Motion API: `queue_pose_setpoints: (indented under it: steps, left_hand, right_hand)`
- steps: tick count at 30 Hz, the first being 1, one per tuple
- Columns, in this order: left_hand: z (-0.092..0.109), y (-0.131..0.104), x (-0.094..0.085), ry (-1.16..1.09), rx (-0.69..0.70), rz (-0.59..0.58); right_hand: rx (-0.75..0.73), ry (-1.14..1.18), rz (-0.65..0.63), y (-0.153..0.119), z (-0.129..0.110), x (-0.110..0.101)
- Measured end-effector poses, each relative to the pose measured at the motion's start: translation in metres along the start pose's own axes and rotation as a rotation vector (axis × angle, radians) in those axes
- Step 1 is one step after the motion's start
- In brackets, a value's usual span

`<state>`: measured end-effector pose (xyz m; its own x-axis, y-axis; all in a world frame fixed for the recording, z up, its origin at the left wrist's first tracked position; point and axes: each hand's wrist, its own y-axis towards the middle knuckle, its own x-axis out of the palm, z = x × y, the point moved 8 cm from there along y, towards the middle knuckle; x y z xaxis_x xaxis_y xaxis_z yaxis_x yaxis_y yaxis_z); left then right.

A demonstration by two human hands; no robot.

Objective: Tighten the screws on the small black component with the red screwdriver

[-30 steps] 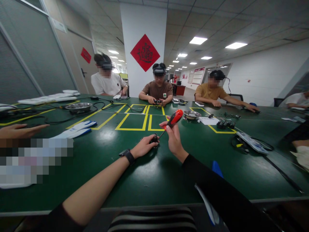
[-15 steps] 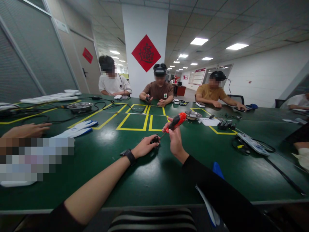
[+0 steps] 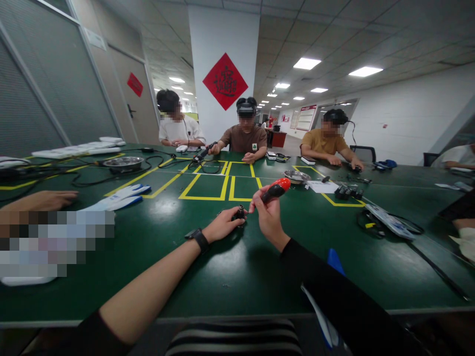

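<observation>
In the head view my left hand (image 3: 223,225), with a dark band on its wrist, is closed around a small dark metal part (image 3: 241,211) low over the table. Its lower portion is hidden by my fingers. My right hand (image 3: 270,220) grips a red and black screwdriver (image 3: 277,190) by the handle, which tilts up to the right. The screwdriver's thin shaft is mostly hidden behind the fingers and points toward the metal part. Whether the tip touches the part, I cannot tell.
Yellow tape rectangles mark the green table (image 3: 222,282). White-blue gloves (image 3: 122,197) lie left, beside a co-worker's hand (image 3: 48,200). Metal bowls (image 3: 122,163), dark parts (image 3: 349,192), white paper (image 3: 322,186) and a cable bundle (image 3: 389,222) lie about. Several people sit around.
My right fingers have shifted on the screwdriver, and its handle has tipped slightly right and down. My left hand stays put. Opposite, the co-worker in brown now holds a long dark tool out over the table.
</observation>
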<state>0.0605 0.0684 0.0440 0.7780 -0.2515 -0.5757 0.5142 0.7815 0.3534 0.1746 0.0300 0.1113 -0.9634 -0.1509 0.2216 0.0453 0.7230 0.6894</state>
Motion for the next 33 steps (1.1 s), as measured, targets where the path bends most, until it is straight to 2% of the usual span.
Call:
queue_pose_setpoints:
  steps: [6, 13, 20, 25, 33]
  left_hand:
    - [0.0019, 0.0003, -0.0011, 0.014, 0.008, 0.006]
    - [-0.0002, 0.0007, -0.0006, 0.014, 0.01, 0.009]
    - [0.0014, 0.0007, 0.0001, 0.028, 0.02, 0.003]
    - [0.0009, 0.0007, -0.0003, 0.033, 0.019, 0.007]
    - [0.0014, 0.0013, -0.0008, 0.037, 0.009, 0.013]
  right_hand:
    - [-0.04, -0.04, -0.076, -0.0049, -0.0031, 0.0074]
    - [-0.041, -0.116, -0.046, -0.0014, -0.0059, 0.0045]
    - [-0.048, -0.03, -0.03, -0.0007, -0.0052, 0.0028]
    - [-0.051, -0.01, -0.075, -0.0034, -0.0066, 0.0062]
    - [0.028, -0.104, -0.088, -0.0023, -0.0032, 0.0099]
